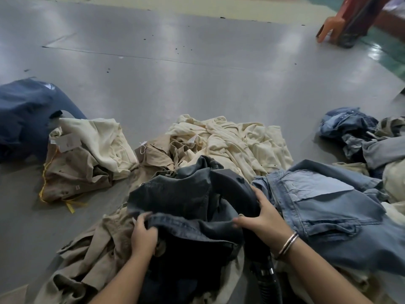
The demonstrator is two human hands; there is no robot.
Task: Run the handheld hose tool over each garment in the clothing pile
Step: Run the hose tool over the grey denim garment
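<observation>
A dark grey denim garment [179, 194] lies bunched on top of the clothing pile in front of me. My left hand [143, 231] pinches its folded edge at the lower left. My right hand [263, 216] curls round the black hose tool [232, 187], whose nozzle pokes into the dark denim. The tool's ribbed hose [266, 279] runs down below my right wrist. Light blue jeans [324, 200] lie to the right of the tool. A khaki garment [96, 249] sits under the dark denim at the lower left.
Cream garments [230, 141] lie heaped behind the pile, a tan and cream bundle [85, 159] to the left, a navy garment [24, 115] at far left. More denim [355, 132] sits at the right. Grey floor [175, 73] stretches beyond. Orange chair legs [328, 29] stand at top right.
</observation>
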